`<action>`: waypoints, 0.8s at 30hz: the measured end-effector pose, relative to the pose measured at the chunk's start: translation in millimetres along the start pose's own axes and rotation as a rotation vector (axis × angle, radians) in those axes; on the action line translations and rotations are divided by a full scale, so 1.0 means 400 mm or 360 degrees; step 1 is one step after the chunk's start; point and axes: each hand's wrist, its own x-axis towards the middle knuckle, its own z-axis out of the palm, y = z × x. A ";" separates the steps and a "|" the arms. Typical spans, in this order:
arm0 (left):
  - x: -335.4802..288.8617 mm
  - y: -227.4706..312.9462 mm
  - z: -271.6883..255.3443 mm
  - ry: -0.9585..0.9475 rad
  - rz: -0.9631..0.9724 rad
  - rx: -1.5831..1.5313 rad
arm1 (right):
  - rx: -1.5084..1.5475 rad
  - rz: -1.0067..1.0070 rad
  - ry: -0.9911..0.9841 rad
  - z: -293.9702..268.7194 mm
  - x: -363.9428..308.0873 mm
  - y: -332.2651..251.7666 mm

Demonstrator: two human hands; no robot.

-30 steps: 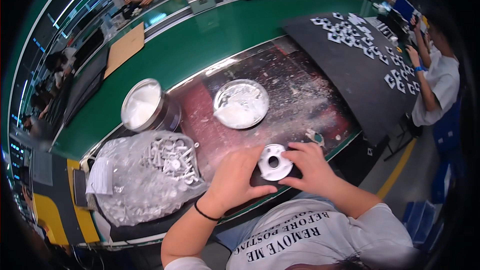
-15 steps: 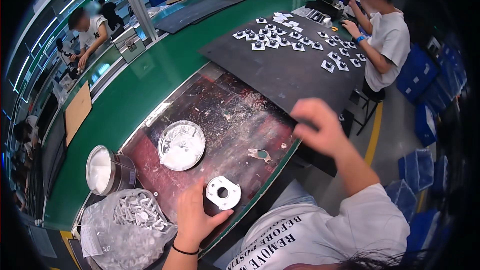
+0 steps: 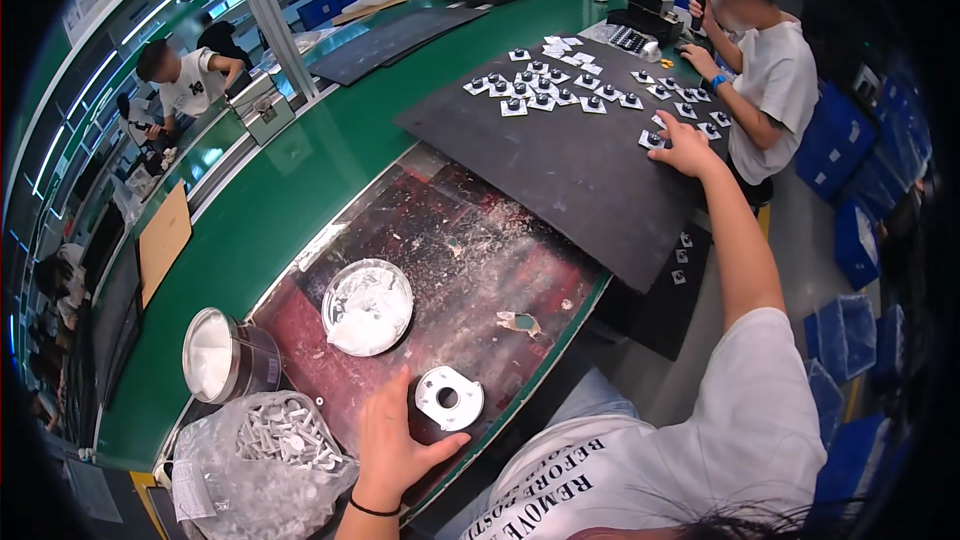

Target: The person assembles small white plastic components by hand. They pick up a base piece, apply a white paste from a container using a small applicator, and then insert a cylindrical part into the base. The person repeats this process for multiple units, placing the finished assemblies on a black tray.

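Note:
On the stained work board (image 3: 480, 250) lies a round white part (image 3: 449, 415) with a hole in its middle and small tabs at its rim. My left hand (image 3: 392, 437) rests beside it, open, thumb and fingers spread around its left and near sides. My right hand (image 3: 692, 148) is stretched far out over the black sheet (image 3: 560, 170). Its fingers are apart, thumb and fingertips at a small white square piece with a black domed centre (image 3: 651, 140). Whether they press on it is hard to see. Several similar pieces (image 3: 541, 83) lie farther off on the sheet.
A shallow round dish (image 3: 398, 285) of white paste stands on the board. Left of it are an open tin (image 3: 264, 358) of white material and a clear bag (image 3: 285, 440) of white plastic parts. A co-worker (image 3: 770, 70) sits at the far right; blue bins (image 3: 840, 330) stand on the floor.
My right hand has moved from above the near edge of the black sheet, away and to the right, to the domed pieces. My left hand stays by the round white part.

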 end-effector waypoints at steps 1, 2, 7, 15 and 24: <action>0.001 0.000 0.000 -0.0001 -0.0006 -0.0011 | 0.0023 0.0018 -0.0004 0.001 0.002 -0.003; 0.002 0.000 0.000 0.0003 -0.0010 -0.0026 | 0.0041 0.0035 -0.0005 -0.003 0.004 -0.007; 0.008 0.017 -0.011 -0.0005 -0.0038 -0.0109 | 0.0340 -0.0079 0.0116 -0.044 -0.049 -0.071; -0.004 0.026 -0.039 0.0473 0.0596 -0.0053 | 0.1381 -0.1055 -0.0982 -0.050 -0.410 -0.492; -0.011 0.044 -0.042 0.0617 0.0790 0.0134 | 0.1482 -0.1179 -0.1666 0.019 -0.517 -0.680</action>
